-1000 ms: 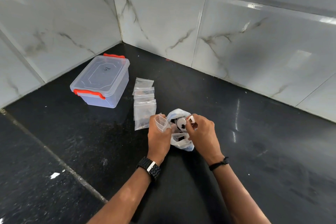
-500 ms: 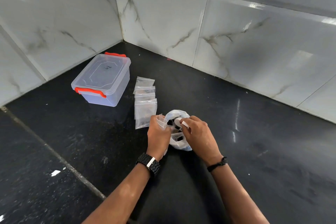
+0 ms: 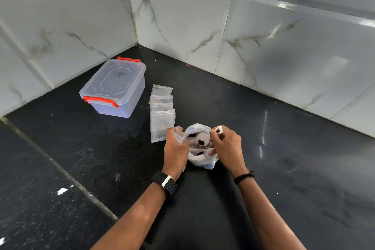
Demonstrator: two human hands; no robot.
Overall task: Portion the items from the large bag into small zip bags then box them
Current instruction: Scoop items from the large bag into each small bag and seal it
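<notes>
Head view, left hand gripping small zip bag, right hand pinching white piece

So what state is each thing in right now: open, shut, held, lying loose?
Plastic box: lid on, orange latches down.
Small zip bags: lying flat in a row.
Large bag: mouth open.
Small zip bag: held open by left hand.
White piece: pinched by right hand.

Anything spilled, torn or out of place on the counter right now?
Nothing stands out. The clear lidded box with red latches sits shut, small clear zip bags lie in an overlapping row, and both hands work at the large plastic bag.
</notes>
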